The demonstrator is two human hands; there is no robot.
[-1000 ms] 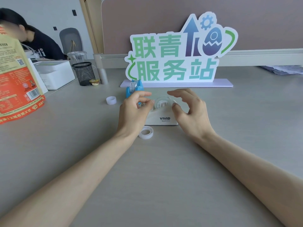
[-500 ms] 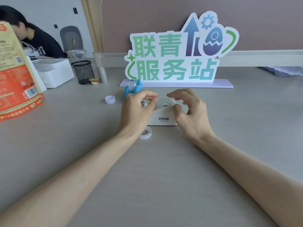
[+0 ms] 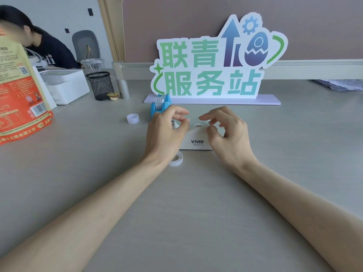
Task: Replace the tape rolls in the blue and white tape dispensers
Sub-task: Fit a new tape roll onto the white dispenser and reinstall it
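Hovering over the white tape dispenser (image 3: 196, 139), both hands meet at its top. Left hand (image 3: 164, 134): thumb and forefinger pressed together in a pinch at the cutter end; what they grip is too small to tell. Right hand (image 3: 228, 137): fingers curled, loosely spread above the clear tape roll (image 3: 197, 123) seated in the dispenser. Blue tape dispenser (image 3: 160, 107) just beyond the left knuckles. A spent core (image 3: 176, 159) lies beside the left wrist; another white ring (image 3: 133, 118) farther left on the desk (image 3: 176, 213).

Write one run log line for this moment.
left hand: pinching at white tape dispenser | right hand: over roll | blue tape dispenser: behind
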